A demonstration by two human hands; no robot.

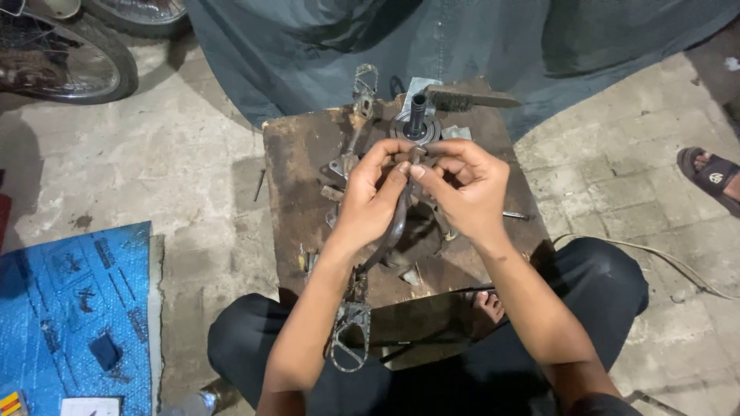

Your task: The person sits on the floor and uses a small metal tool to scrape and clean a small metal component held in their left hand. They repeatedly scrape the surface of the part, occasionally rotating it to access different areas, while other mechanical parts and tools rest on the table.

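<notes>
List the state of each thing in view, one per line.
left hand: gripping the curved metal lever
right hand: pinching the lever's top end
curved metal lever: held up over the block
wooden block: grimy, strewn with parts
wire brush: lying at the block's far edge
footpeg bracket: lying by the knees

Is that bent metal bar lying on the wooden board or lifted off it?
Lifted. Both hands, left hand and right hand, pinch the bent metal bar's upper end above the wooden board.
</notes>
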